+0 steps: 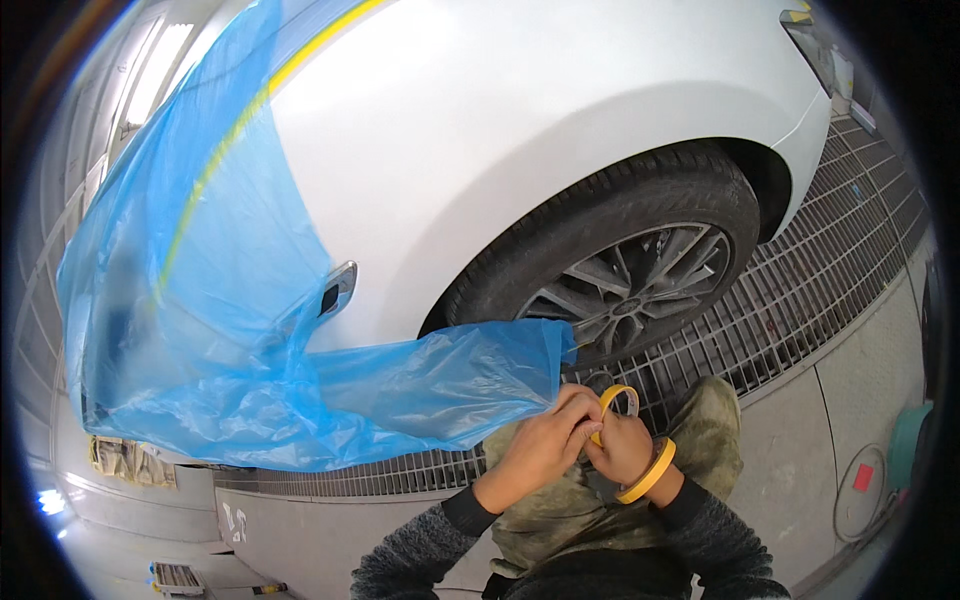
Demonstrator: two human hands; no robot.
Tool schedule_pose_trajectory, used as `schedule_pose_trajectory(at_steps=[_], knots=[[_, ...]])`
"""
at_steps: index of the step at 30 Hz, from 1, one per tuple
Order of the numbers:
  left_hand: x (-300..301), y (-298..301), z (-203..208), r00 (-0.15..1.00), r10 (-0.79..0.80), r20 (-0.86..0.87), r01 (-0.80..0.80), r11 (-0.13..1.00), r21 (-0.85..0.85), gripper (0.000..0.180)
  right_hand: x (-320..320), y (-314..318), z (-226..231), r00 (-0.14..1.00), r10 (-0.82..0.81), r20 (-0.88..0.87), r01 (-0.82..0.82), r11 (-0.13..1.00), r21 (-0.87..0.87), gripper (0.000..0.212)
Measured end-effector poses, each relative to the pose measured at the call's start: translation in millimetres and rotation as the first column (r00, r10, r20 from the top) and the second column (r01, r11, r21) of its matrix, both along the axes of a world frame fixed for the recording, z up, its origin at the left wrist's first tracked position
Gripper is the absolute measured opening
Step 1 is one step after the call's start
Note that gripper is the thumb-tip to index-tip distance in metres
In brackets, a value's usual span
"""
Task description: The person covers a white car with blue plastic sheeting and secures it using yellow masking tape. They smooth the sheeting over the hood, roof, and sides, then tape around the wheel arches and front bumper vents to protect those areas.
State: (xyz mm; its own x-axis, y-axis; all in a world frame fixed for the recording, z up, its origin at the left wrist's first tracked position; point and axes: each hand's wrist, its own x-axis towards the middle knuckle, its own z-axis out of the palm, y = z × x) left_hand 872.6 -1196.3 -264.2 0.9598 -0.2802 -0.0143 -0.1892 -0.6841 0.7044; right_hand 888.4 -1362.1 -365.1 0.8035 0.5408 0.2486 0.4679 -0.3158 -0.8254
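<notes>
My right hand (622, 450) is closed on a roll of yellow masking tape (617, 392), which stands up from the fingers. A second yellow tape roll (655, 478) hangs around my right wrist like a bracelet. My left hand (545, 448) meets the right one, fingers pinched together beside the held roll; what they pinch is hidden. Touching or just behind the left fingers is the edge of a blue plastic masking sheet (440, 380). This thin film drapes over part of a white car (420, 110) and stretches across to the lower side of its wheel (640, 290).
A yellow tape line (225, 150) runs along the film on the car body. A chrome door handle (340, 288) protrudes at the film's edge. Metal floor grating (790, 290) lies beneath the car, bordered by concrete (780, 450). A green container (908, 447) stands at the right.
</notes>
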Motion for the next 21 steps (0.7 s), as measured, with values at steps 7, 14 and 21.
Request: schedule_pose_trajectory(at_steps=[7,14,21], knots=[[-4,1,9,0.992,-0.102,-0.072,0.094,0.99,-0.109,0.02,13,-13,12,0.946,0.168,-0.279,-0.134,0.982,0.135,0.041],[15,8,11,0.98,-0.112,0.166,0.099,0.992,0.085,0.016,22,-14,-16,0.9,0.351,-0.259,-0.296,0.928,0.228,0.036],[43,23,4,0.963,-0.054,0.264,0.029,0.995,0.099,0.017,24,23,-33,0.813,0.167,-0.558,0.397,0.543,0.74,0.025]])
